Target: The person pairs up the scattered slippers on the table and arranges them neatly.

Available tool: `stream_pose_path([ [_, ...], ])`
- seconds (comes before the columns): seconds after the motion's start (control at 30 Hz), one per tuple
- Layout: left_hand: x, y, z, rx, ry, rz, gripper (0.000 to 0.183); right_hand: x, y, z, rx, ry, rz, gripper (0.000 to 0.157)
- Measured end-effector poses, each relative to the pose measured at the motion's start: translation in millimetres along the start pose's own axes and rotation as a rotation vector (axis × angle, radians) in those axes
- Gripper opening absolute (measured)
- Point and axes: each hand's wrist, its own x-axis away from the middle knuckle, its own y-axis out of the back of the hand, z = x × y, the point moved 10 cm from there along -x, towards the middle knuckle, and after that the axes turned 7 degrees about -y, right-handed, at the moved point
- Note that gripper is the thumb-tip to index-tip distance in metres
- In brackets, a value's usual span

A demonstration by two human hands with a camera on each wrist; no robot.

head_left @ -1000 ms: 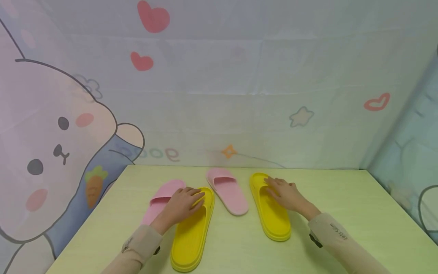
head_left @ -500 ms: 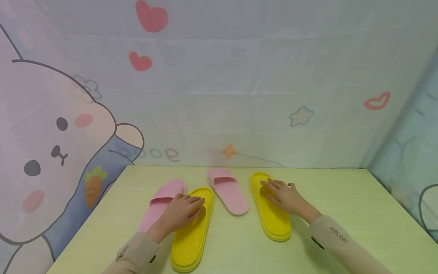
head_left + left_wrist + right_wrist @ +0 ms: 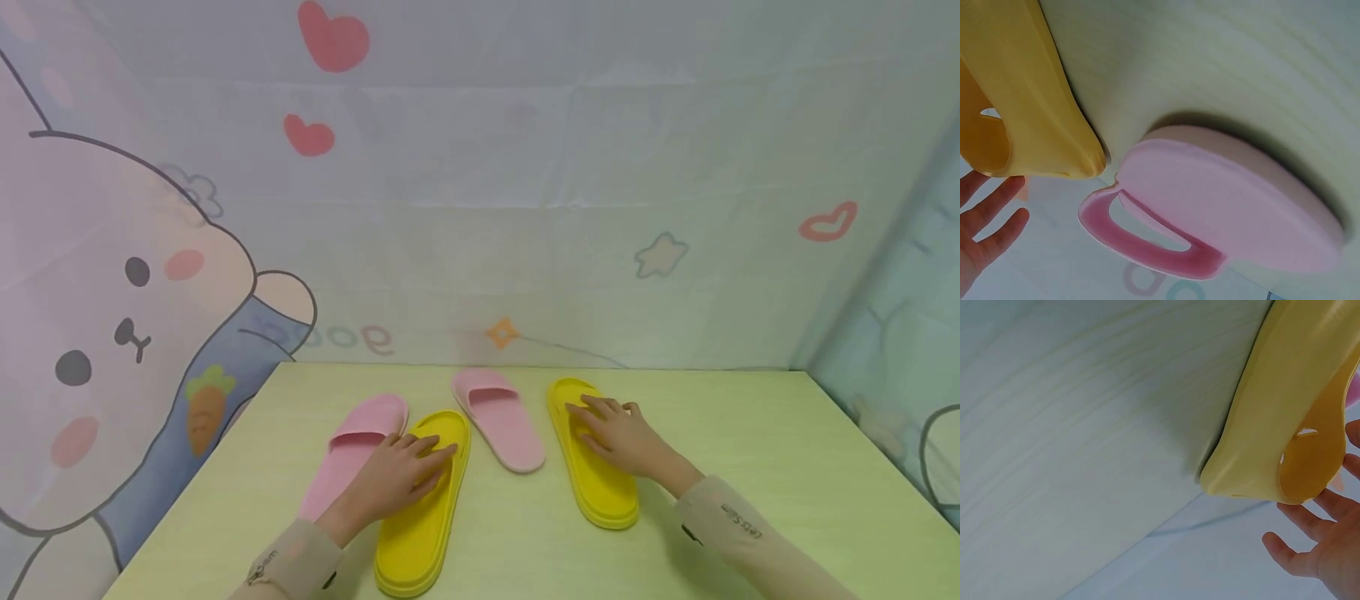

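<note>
Two yellow slippers lie apart on the pale table, toes pointing away from me. My left hand (image 3: 393, 473) is over the strap of the left yellow slipper (image 3: 409, 554), its fingers loosely spread. In the left wrist view the fingertips come to the edge of that strap. Over the strap of the right yellow slipper (image 3: 609, 498) is my right hand (image 3: 628, 435), fingers relaxed and apart. The right wrist view shows its fingertips at the strap's edge; whether they press on it I cannot tell.
One pink slipper (image 3: 337, 479) lies just left of the left yellow one, partly behind my left hand. Another pink slipper (image 3: 512, 432) lies between the yellow pair, near the table's back edge. A printed cloth (image 3: 480, 167) hangs behind the table (image 3: 750, 433).
Both hands have drawn slightly back toward me over the straps, and their fingers have shifted a little. None of the slippers has visibly moved.
</note>
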Motion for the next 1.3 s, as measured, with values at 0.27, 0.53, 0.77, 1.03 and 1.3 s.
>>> stream_pose_path([
  [0.27, 2.3, -0.8, -1.6, 0.037, 0.012, 0.001, 0.035, 3.0, -3.9, -3.5, -0.011, -0.009, 0.009, 0.044],
  [0.53, 4.7, 4.5, -5.9, 0.08, 0.013, 0.023, 0.033, 7.1, -0.7, -4.4, -0.037, -0.015, 0.018, 0.045],
  [0.77, 8.8, 8.3, -13.1, 0.143, 0.011, 0.07, 0.032, 13.6, 3.1, -5.3, -0.057, -0.012, 0.01, 0.046],
  [1.03, 11.4, 9.4, -21.0, 0.22, 0.001, 0.105, 0.031, 19.5, 1.8, -11.6, -0.07, -0.034, 0.031, 0.046],
  [1.3, 12.4, 8.9, -30.1, 0.282, -0.012, 0.162, 0.03, 23.6, 3.6, -14.4, -0.088, -0.045, 0.03, 0.045],
])
